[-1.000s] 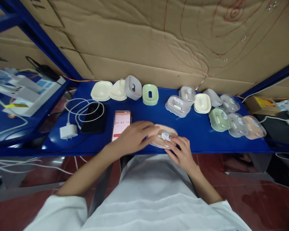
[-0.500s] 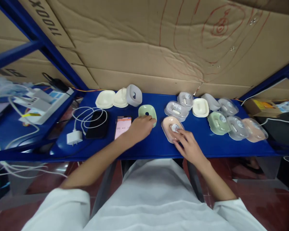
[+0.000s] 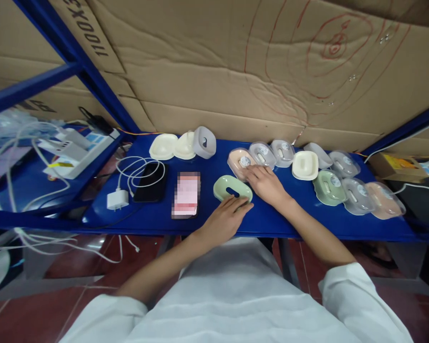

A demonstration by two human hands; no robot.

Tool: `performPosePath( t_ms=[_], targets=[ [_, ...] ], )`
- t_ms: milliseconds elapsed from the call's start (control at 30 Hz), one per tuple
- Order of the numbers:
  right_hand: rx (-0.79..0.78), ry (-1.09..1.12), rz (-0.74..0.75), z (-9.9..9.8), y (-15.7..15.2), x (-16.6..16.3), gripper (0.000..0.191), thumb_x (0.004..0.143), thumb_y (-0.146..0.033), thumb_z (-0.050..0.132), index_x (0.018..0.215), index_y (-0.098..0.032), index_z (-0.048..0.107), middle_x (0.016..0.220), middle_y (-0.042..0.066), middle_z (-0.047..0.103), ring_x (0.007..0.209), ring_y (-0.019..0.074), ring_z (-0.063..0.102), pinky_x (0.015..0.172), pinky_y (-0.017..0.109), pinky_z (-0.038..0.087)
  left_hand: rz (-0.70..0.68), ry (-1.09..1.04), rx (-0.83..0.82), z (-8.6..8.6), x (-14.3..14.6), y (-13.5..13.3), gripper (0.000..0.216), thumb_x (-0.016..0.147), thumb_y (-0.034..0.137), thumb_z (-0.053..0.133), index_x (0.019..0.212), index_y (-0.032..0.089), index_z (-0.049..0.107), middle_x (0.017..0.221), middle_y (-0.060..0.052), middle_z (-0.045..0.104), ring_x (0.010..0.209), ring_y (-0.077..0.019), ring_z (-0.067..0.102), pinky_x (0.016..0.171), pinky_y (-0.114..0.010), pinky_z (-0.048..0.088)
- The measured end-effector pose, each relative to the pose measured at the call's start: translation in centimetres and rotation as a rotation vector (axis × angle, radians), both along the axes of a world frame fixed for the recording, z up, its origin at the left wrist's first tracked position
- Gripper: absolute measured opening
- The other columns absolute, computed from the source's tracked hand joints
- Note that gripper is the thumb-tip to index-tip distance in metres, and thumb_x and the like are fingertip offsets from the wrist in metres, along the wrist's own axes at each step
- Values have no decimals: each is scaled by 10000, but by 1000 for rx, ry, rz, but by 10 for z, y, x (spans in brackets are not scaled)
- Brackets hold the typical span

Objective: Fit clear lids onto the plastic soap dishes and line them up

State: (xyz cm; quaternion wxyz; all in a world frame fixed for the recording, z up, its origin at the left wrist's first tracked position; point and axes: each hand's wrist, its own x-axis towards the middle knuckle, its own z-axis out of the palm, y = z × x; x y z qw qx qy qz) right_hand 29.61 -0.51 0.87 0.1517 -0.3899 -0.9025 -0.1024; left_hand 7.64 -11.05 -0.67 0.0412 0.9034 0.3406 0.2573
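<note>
A light green soap dish (image 3: pixel 222 185) with a dark slot in its middle lies tilted near the front of the blue table. My left hand (image 3: pixel 226 220) grips its near rim, fingers over the edge and thumb hidden. Behind it sits a peach soap box (image 3: pixel 238 164) with a clear lid and a round sticker. My right hand (image 3: pixel 266 185) has its fingers closed on the near right side of that box. Beside the box stand two grey lidded soap boxes, one (image 3: pixel 263 155) close to my right fingers and another (image 3: pixel 282 152) farther right.
Cream trays (image 3: pixel 163 146) and a grey dish (image 3: pixel 204 143) stand at the back left. A phone (image 3: pixel 186 195), a black power bank (image 3: pixel 150 183) and a white charger (image 3: pixel 117 199) lie left. Rightward are a cream dish (image 3: pixel 305 166), a green box (image 3: pixel 329 187) and several more lidded boxes.
My right hand has moved the peach box back and left, beside the grey boxes. The green dish has come nearer and turned, and my left hand has shifted to its near rim.
</note>
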Motion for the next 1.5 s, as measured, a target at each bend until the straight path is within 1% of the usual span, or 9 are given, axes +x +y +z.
performPosePath(
  t_ms=[133, 300, 433, 533, 667, 933, 1133, 1367, 1500],
  targets=[
    [-52, 70, 74, 9, -14, -23, 492, 1148, -313, 464, 1573, -80, 553, 1572, 199, 619, 1483, 321, 555, 1238, 512, 424, 35, -23, 39, 12, -31, 27, 435, 1010, 22, 461, 1353, 177, 678, 1395, -138, 730, 1308, -264, 691, 1146, -473, 550],
    [-191, 80, 223, -1, -62, -19, 512, 1120, -494, 547, 1525, -190, 618, 1527, 138, 671, 1456, 286, 588, 1254, 502, 401, 336, 92, 70, 35, -79, 103, 383, 1031, 106, 494, 1344, 171, 705, 1372, -166, 726, 1322, -339, 652, 1096, -536, 515],
    [-197, 114, 130, -22, -86, 7, 426, 1147, -333, 502, 1553, -240, 592, 1504, 97, 695, 1453, 259, 598, 1292, 535, 341, 434, 317, 72, 42, -97, 156, 445, 956, 163, 642, 1398, 138, 685, 1557, -238, 580, 1413, -446, 539, 1110, -626, 466],
    [-196, 174, 28, -32, -99, 31, 473, 1132, -298, 516, 1604, -275, 541, 1549, 103, 657, 1496, 273, 560, 1281, 547, 364, 447, 413, 106, 44, -102, 171, 332, 975, 156, 591, 1264, 130, 753, 1440, -226, 657, 1339, -452, 568, 1065, -618, 494],
    [-187, 252, -80, -38, -114, 55, 489, 1117, -285, 519, 1606, -301, 534, 1640, 116, 559, 1563, 319, 474, 1253, 576, 412, 411, 268, 97, 48, -108, 158, 322, 1012, 189, 562, 1267, 151, 755, 1293, -191, 721, 1258, -400, 627, 1022, -568, 549],
    [-150, 362, -148, -45, -101, 70, 459, 1101, -286, 520, 1555, -293, 584, 1643, 151, 513, 1541, 362, 484, 1239, 654, 471, 194, 174, 23, 40, -94, 79, 251, 1042, 241, 624, 1252, 198, 755, 1238, -124, 745, 1183, -314, 664, 1030, -476, 570],
    [-214, 371, -110, -32, -71, 68, 511, 1139, -326, 424, 1642, -265, 486, 1715, 140, 450, 1594, 306, 450, 1280, 561, 470, 166, 239, 7, 24, -69, 73, 182, 1007, 268, 709, 1169, 199, 759, 1189, -125, 751, 1115, -314, 679, 955, -453, 541],
    [15, 219, -583, -31, -44, 97, 638, 1107, -472, 488, 1603, -71, 501, 1533, 288, 609, 1431, 447, 583, 1178, 690, 462, 109, 270, 95, 22, -25, 54, 386, 1062, 257, 624, 1437, 170, 631, 1502, -175, 644, 1319, -351, 633, 1083, -503, 482],
    [-47, 270, -524, -39, -60, 100, 592, 1095, -511, 522, 1536, -120, 578, 1312, 233, 725, 1155, 378, 710, 1034, 588, 573, 50, 273, 122, 16, 8, 47, 425, 1054, 199, 617, 1475, 141, 598, 1476, -178, 659, 1369, -347, 601, 1195, -560, 404]
  ],
)
